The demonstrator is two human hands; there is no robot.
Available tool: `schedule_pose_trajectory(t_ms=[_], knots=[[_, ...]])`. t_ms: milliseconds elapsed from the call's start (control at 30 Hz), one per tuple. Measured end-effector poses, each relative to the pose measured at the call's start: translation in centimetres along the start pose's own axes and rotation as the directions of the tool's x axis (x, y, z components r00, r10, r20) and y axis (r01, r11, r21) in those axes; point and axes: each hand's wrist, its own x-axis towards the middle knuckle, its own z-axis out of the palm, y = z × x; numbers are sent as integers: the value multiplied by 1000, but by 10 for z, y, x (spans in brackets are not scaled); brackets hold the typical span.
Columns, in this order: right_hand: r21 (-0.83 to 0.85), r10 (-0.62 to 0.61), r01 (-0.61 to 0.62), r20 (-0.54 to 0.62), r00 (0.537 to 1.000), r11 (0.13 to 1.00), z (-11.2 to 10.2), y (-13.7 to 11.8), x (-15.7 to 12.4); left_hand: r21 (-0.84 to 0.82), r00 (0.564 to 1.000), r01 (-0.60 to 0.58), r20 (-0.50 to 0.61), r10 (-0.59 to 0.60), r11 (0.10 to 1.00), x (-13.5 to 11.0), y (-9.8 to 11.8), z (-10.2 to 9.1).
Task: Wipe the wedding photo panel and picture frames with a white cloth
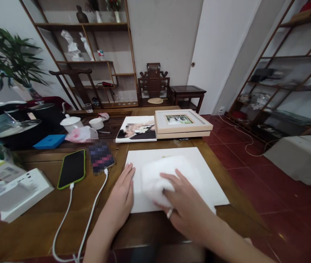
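A flat white board (207,175) lies on the wooden table in front of me. My left hand (124,191) rests along its left edge, fingers stretched out and holding nothing. On the board's middle is a white cloth or wad of tissue (155,168), blurred by motion; I cannot tell which. My right hand (179,199) presses on it with its fingers partly spread and partly curled into it. A ring sits on one finger of that hand.
Beyond the board lie a photo panel (141,133) and stacked pale wooden frames (184,128). To the left are a green-cased phone (72,168) and a second, pixelated phone (100,157), both on white cables, a power strip (26,199), a blue box (49,141) and dark pots (18,135).
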Motion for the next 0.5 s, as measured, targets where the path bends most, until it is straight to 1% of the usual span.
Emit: schedule_pose_trajectory(t_ms=[67, 133, 167, 200, 267, 333, 400, 433, 500], knots=[[-61, 54, -55, -25, 998, 997, -3, 10, 19, -7, 1000, 1, -5, -1, 1000, 0, 1, 0], [-122, 78, -77, 1, 997, 990, -3, 13, 40, -26, 1000, 4, -21, -4, 1000, 0, 4, -1], [-144, 75, -70, 30, 997, 987, -2, 12, 49, -40, 999, 7, -37, -8, 999, 0, 6, -3], [-158, 55, -44, 62, 997, 987, 0, 9, 56, -56, 998, 11, -59, -14, 998, 0, 8, -5], [-150, -52, 68, 111, 992, 986, 4, 1, 64, -90, 992, 25, -120, -36, 996, 0, 13, -10], [-105, -191, 203, 114, 975, 974, 10, -8, 60, -130, 979, 41, -193, -66, 991, -1, 17, -15], [-35, -283, 288, 95, 954, 957, 14, -15, 47, -169, 965, 32, -252, -74, 985, -2, 18, -17], [1, -297, 298, 81, 951, 955, 16, -18, 39, -181, 962, 20, -265, -69, 983, -2, 18, -18], [71, -277, 273, 48, 960, 959, 17, -19, 23, -183, 967, -3, -250, -44, 983, -3, 17, -18]])
